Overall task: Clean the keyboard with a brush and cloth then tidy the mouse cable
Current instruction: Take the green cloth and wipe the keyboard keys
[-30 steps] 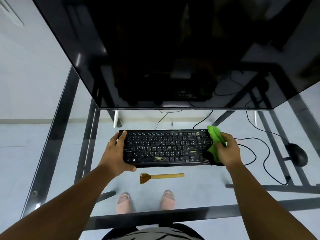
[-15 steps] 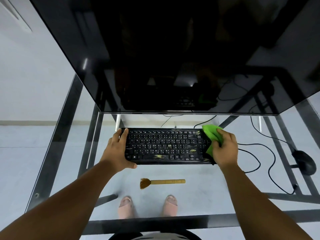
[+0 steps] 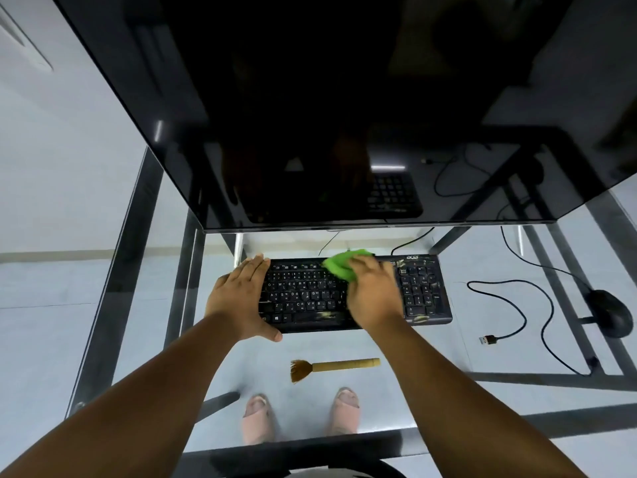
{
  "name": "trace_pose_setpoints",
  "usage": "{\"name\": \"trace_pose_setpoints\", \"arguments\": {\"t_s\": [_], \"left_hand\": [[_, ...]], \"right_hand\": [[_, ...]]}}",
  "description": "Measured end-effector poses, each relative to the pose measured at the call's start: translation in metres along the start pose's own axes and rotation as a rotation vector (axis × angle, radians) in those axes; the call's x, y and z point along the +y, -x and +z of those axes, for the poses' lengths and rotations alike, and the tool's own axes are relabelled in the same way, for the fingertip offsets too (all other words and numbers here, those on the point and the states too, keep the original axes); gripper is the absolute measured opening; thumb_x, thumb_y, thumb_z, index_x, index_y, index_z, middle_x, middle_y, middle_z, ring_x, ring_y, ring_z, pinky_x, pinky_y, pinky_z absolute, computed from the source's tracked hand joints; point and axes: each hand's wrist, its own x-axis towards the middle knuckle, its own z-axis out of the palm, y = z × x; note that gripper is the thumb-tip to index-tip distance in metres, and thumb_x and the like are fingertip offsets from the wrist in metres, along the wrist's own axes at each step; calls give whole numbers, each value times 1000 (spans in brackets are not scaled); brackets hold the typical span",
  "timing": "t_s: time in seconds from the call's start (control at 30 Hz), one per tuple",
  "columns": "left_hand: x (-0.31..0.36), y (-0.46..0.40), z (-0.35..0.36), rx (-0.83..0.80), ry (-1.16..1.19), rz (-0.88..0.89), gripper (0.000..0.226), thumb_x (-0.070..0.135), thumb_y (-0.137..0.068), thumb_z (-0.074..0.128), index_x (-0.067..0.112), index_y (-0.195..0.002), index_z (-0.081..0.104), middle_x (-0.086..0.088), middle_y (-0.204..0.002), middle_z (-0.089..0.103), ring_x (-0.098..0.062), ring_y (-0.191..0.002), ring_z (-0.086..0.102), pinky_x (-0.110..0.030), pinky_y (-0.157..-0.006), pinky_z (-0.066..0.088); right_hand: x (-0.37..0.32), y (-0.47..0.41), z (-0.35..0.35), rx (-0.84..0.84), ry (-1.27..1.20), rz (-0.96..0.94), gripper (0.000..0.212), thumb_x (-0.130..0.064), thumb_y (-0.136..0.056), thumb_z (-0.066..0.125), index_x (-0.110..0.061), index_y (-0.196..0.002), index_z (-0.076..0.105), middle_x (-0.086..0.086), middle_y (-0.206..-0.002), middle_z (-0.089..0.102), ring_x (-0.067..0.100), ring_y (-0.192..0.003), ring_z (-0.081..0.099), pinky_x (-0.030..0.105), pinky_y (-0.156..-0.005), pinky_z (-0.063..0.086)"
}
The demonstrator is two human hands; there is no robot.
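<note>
Nearest me on the glass bench point(image 3: 482, 401), the brush point(image 3: 332, 367) lies on its side, touched by neither hand, well short of the keyboard's front edge, so I judge the brushing step over and the wiping step under way. Beyond it, the black keyboard point(image 3: 355, 293) sits square to me under the monitor point(image 3: 344, 108). My left hand point(image 3: 241, 298) lies flat over its left end, fingers straight and close together, thumb hooked along the front edge, steadying it. My right hand point(image 3: 374, 294) presses the green cloth point(image 3: 344, 265) onto the upper middle keys, fingers bent over the wad; whether they grip it or only push it, I cannot tell. The keyboard looks far from clean: pale smears show on the front edge by the space bar and around the number pad. To the right, the mouse point(image 3: 608, 312) sits near the bench's edge, its cable point(image 3: 524, 319) sprawled in loose loops with the plug lying free, so I reckon tidying it is untouched.
</note>
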Motion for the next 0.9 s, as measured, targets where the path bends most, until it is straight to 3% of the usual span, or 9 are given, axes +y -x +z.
{"name": "trace_pose_setpoints", "arguments": {"t_s": [0.07,0.17,0.27,0.43,0.5,0.63,0.73,0.9], "left_hand": [[-1,1,0,6,7,-6,145,74,-47,77,24,-154,-7,6,-164,-4,-15,-150,0,-38,-119,9],[-1,2,0,2,24,-12,145,72,-47,78,24,-154,-7,7,-163,-5,-15,-150,0,-38,-119,11],[-2,1,-1,-7,49,-15,147,71,-45,81,24,-154,-6,7,-163,-4,-14,-150,1,-40,-119,14],[-3,3,-1,0,48,-17,147,73,-44,79,24,-154,-5,7,-163,-3,-14,-150,2,-42,-119,15],[-5,4,1,5,51,-22,148,76,-44,77,23,-154,-7,7,-163,-5,-14,-150,2,-41,-119,14],[-9,7,3,9,50,-20,146,80,-47,72,22,-154,-8,6,-163,-8,-14,-150,2,-40,-120,12],[-19,3,-2,-20,11,13,143,76,-50,75,24,-155,-7,7,-163,-7,-14,-150,5,-39,-120,12],[-25,3,-4,-20,-2,17,143,74,-46,77,27,-154,-5,9,-164,-2,-13,-150,9,-40,-120,14]], "right_hand": [[22,2,0,113,-6,147,43,-10,-89,49,-19,-130,60,-5,-135,54,26,-112,47,31,-98,39],[19,-3,6,152,-19,266,42,-11,-88,48,-15,-128,60,-2,-134,54,30,-108,46,30,-90,36],[-16,-10,16,58,17,132,51,-16,-87,37,-28,-135,51,-9,-134,50,20,-111,41,29,-94,37],[-43,-5,18,-103,-41,-157,58,-7,-89,49,-37,-138,48,-13,-141,44,21,-108,35,34,-93,48],[-30,-3,15,-96,-18,-151,57,-6,-88,49,-38,-136,51,-14,-142,44,20,-109,36,36,-94,48],[-3,2,13,91,-31,78,51,-3,-84,52,-27,-128,61,-5,-135,55,27,-102,41,40,-89,49],[-17,-2,18,114,-52,144,48,-4,-85,52,-22,-128,62,-1,-134,55,28,-101,40,33,-88,42],[-55,-3,24,-58,-69,-105,54,-4,-87,50,-28,-135,56,-9,-139,48,22,-104,36,34,-92,47]]}}
